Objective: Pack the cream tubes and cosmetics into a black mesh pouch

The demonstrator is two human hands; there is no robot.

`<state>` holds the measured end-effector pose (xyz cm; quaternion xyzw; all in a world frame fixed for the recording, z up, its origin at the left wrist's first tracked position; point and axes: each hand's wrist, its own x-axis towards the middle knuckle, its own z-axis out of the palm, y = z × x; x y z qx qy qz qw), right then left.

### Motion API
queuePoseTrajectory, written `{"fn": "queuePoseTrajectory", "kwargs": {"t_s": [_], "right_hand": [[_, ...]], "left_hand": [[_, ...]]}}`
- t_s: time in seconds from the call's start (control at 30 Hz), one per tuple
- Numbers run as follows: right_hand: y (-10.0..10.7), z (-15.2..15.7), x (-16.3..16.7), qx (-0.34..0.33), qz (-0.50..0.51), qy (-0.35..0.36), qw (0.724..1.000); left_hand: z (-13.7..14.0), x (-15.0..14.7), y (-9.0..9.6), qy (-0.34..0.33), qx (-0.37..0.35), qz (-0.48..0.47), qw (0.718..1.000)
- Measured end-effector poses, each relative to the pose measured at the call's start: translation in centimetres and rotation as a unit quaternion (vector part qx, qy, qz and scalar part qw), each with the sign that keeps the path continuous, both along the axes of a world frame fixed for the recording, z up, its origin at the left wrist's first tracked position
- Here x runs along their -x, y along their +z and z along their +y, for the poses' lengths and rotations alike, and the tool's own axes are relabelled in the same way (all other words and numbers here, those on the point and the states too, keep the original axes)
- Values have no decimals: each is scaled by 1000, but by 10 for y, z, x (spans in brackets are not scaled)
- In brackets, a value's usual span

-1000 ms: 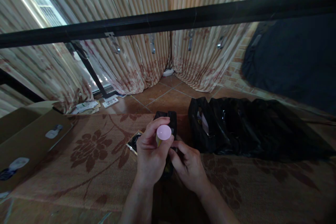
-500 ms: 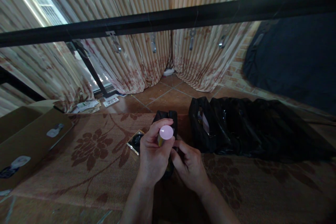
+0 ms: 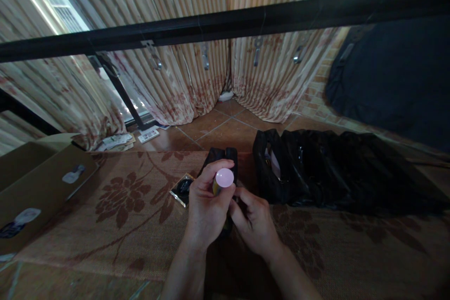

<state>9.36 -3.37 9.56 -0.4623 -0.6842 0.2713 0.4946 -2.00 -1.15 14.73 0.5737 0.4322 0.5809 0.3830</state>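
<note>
Right hand (image 3: 255, 218): bent, with thumb and forefinger brought close together beside the left thumb; whether anything is pinched between them cannot be told.
Left hand (image 3: 207, 211): curled around a container with a glossy, pale pink round top (image 3: 224, 177), which is grasped between thumb and fingers.
Slip risk: the container could be tipped or dropped if the left grip were loosened, its smooth surface being perhaps slippery; the soft pouch beneath could be buckled by uneven pressure.
Pink-topped container: held upright or nearly so, seen from above; a yellowish strip is shown below the top, and the rest is hidden by fingers.
Black soft-sided pouch (image 3: 230, 152): placed under the hands, its middle covered; whether the container is inside cannot be told.
Flat black square packet with gold edges (image 3: 182, 190): laid just beside the left hand, where it could be knocked by a sideways move.
Woven reddish-brown flowered mat (image 3: 84, 206): spread beneath.
Row of shiny black bags (image 3: 309, 168): lined up to the right.
Brown cardboard box (image 3: 45, 183): set at far left.
Pleated cream-and-red curtains (image 3: 190, 84): hung behind.
</note>
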Motion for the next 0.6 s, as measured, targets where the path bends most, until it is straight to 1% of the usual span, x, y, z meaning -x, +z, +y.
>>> {"fn": "queuePoseTrajectory", "kwargs": {"t_s": [0.33, 0.6], "right_hand": [[2, -1, 0, 4, 6, 4, 1000], [1, 0, 1, -8, 4, -3, 1000]], "left_hand": [[0, 0, -1, -4, 8, 11, 1000], [0, 0, -2, -7, 17, 6, 1000]]}}
